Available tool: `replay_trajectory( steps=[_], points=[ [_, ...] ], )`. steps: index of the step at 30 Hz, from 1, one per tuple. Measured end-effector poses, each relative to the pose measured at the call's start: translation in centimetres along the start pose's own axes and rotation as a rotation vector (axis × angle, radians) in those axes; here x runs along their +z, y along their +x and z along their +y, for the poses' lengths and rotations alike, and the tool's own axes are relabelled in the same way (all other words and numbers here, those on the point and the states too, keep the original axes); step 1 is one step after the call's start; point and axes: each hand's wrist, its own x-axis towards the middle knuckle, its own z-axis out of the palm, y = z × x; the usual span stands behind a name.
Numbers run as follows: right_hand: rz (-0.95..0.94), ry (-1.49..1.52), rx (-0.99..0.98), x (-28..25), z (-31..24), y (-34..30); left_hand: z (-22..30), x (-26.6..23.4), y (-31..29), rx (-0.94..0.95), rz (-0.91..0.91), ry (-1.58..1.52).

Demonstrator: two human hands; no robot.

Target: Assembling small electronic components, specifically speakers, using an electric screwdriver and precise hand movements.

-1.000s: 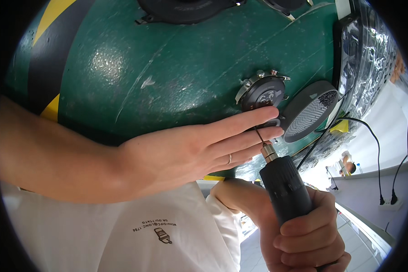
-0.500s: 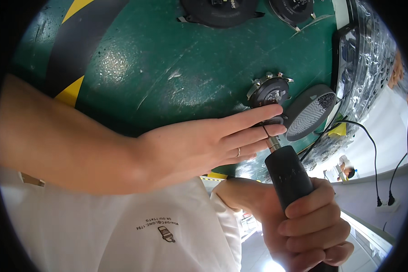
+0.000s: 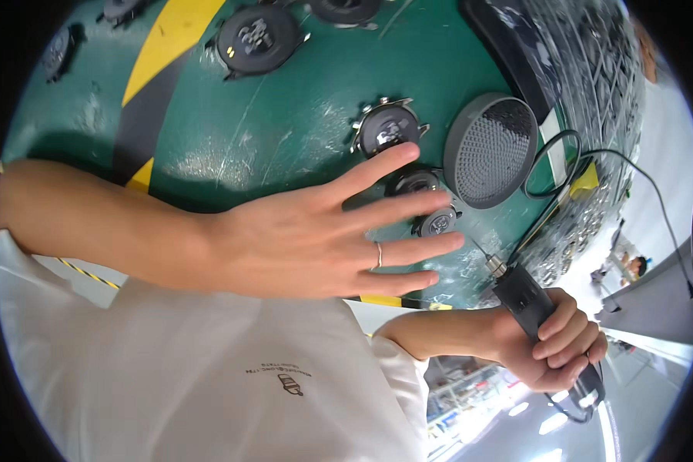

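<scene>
My left hand (image 3: 331,242) is spread palm down over the green work surface, fingers apart and a ring on one of them. Its fingertips reach over two small round watch bodies (image 3: 440,223), partly covering one; whether they touch cannot be made out. Just beyond the first finger lies a larger black watch case (image 3: 389,129) with metal lugs, back up. My right hand (image 3: 566,346) is wrapped round a black electric screwdriver (image 3: 525,299). The screwdriver's thin bit points up and left toward the small watch bodies, apart from them.
A round grey dish (image 3: 453,154) with a studded inside stands right of the watches. Several more watch cases (image 3: 259,40) lie farther off. Clear plastic packaging (image 3: 593,69), a long black tray (image 3: 508,50) and a looped black cable (image 3: 527,181) line the right side. Yellow-black tape (image 3: 150,108) crosses the surface.
My left hand's fingers have spread wider, showing the small watch bodies. The screwdriver has moved away from my left fingertips, to the right. The whole view has shifted, with more watches in sight.
</scene>
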Motion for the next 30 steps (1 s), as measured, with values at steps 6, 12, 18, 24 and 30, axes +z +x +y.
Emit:
replay_trajectory(
  steps=[6,12,18,24,30],
  points=[
    [0.210,0.131,0.205,-6.4,-2.7,-4.0,-1.7,-2.0,2.2,-0.107,0.192,0.052],
    [0.376,0.259,0.391,-9.7,-2.7,-7.4,-1.6,-2.5,2.8,-0.280,0.053,0.022],
    [0.442,0.206,0.416,-10.2,-1.8,-8.3,-0.7,-2.7,2.4,-0.311,0.012,0.071],
    [0.454,-0.429,0.470,-8.5,-0.4,-8.0,0.2,-2.7,1.9,-0.220,0.001,0.091],
    [0.419,-0.792,0.476,-7.5,0.1,-7.3,0.3,-2.3,2.5,-0.092,-0.071,0.068]
  ],
)
